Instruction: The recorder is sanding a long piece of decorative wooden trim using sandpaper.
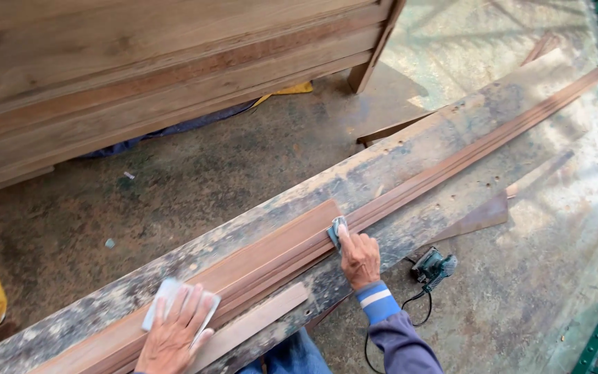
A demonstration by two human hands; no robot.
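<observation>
Sanding the long moulded strip (410, 190) lying on the plank (257, 221): right hand (359, 257) pinches sandpaper (336, 230) mid-strip, left hand (174, 331) flat on a pad (167, 294) (near end); far stretch likely unsanded.

A long, stained, worn wooden plank worktop (410, 156) ran from the lower left of the frame to the upper right. Along it lay thin reddish-brown wooden strips (451, 166), with a short flat brown board (271, 242) beside them near the lower middle. The left hand (174, 332) lay at lower left on a pale folded sheet of sandpaper (164, 294) upon the board. The right hand (360, 260) pressed a small grey sanding pad (336, 232) against the strips at centre. Right of it, a dark green electric sander (434, 269) sat on the concrete floor (174, 187). A large slatted wooden crate (140, 69) filled the upper left.
</observation>
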